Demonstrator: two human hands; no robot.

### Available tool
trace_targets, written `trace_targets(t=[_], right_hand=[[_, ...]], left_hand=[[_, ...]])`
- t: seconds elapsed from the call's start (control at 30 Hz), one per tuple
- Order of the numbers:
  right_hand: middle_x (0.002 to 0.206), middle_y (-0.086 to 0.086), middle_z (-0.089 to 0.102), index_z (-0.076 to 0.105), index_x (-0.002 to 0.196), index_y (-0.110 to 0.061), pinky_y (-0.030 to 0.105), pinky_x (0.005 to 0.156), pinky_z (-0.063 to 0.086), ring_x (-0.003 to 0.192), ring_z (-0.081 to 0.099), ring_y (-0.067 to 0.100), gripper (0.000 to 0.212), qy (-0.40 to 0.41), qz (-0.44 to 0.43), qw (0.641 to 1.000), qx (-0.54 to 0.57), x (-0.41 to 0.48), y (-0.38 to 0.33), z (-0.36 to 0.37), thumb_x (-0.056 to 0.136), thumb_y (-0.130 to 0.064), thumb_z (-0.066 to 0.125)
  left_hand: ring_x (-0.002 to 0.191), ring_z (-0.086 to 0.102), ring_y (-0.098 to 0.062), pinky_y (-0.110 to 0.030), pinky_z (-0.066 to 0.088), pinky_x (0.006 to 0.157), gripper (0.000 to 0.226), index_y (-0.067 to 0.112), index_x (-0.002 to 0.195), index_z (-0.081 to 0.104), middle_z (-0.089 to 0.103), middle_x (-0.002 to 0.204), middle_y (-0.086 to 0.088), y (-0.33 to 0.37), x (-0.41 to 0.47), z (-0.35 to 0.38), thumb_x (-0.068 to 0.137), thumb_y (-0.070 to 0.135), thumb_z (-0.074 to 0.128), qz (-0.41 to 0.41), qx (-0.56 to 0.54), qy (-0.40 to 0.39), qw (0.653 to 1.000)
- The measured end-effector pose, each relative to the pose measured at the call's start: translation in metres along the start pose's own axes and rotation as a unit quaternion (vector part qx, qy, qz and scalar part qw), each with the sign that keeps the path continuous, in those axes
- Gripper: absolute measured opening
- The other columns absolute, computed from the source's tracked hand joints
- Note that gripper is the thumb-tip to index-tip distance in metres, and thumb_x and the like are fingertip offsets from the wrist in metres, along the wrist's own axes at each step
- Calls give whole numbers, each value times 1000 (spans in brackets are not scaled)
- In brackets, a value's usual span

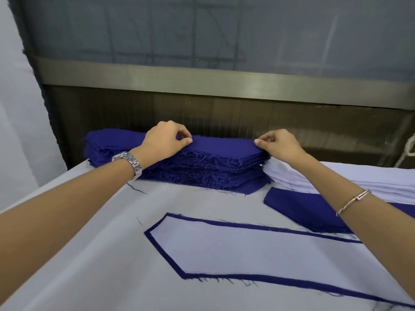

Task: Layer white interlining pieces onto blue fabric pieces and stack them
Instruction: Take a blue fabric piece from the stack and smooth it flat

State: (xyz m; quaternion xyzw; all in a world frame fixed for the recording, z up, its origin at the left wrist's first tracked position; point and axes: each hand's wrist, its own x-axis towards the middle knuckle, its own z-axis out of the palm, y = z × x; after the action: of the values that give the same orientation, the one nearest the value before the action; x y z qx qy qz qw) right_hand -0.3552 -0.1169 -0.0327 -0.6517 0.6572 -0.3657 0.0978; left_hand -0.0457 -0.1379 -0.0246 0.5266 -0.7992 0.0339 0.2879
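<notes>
White interlining piece [235,250], a long strip cut to a point at its left end, lies nearest on the cloth-covered worktop [101,277]. It is centred on a slightly larger dark blue fabric piece [213,276] of the same shape, so only a narrow blue border shows round it. Just beyond to the right, a single bare blue fabric strip [303,212] lies flat, partly hidden by the right forearm. Behind that sits the low stack of white interlining pieces [370,182]. Farther back stands the tall stack of blue fabric pieces [202,171], its cut edges thick with loose threads.

On that stack, the left hand [166,140] and right hand [280,145] each have thumb and forefinger closed narrowly on the top blue piece [224,144]. The left hand pinches nearer the middle of the stack and the right hand at the right end, with the other fingers curled in.

This cloth looks light and limp, so it should fold or twist if lifted from one spot. Holding it at two well-separated points and keeping it taut seems right. The frayed threads probably cling from ply to ply, so a pinch may drag a second piece along. Peeling from the edge would free just one.
</notes>
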Motion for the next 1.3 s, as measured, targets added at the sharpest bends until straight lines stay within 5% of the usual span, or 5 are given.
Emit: trace_targets(t=[0.3,0.5,0.63,0.87,1.3], right_hand=[[78,-6,62,73,108,-11,20,64,40,73,54,4,22,-1,-11,999,35,16,-3,8,91,-24,74],[82,-5,57,65,120,-7,21,64,39,90,56,17,36,-33,26,997,60,21,-9,10,90,-26,74],[92,2,63,72,109,-8,28,76,43,94,57,20,21,-66,45,995,55,20,-15,9,94,-23,69],[78,-4,61,69,89,-14,17,59,38,72,54,6,7,-46,41,995,76,19,-20,6,88,-14,76],[74,-8,63,76,104,-10,28,78,46,71,57,3,17,64,-88,993,-42,9,-19,1,87,-10,76]], left_hand=[[91,59,-10,-40,56,89,24,24,112,72,71,108,4,-10,19,7,90,33,71,-25,-57,-26,998],[102,61,-14,-33,50,83,25,26,117,70,69,118,3,-6,22,12,94,34,66,-15,-20,-40,999],[109,61,-17,-34,48,85,25,26,119,69,67,121,3,-2,22,12,96,34,64,-5,12,-49,999],[108,62,-18,-39,48,90,26,25,118,69,67,119,2,-2,19,12,95,36,64,12,30,-46,998],[111,60,-20,-40,46,93,27,23,121,68,65,122,0,1,16,14,96,35,62,13,27,-34,999]])
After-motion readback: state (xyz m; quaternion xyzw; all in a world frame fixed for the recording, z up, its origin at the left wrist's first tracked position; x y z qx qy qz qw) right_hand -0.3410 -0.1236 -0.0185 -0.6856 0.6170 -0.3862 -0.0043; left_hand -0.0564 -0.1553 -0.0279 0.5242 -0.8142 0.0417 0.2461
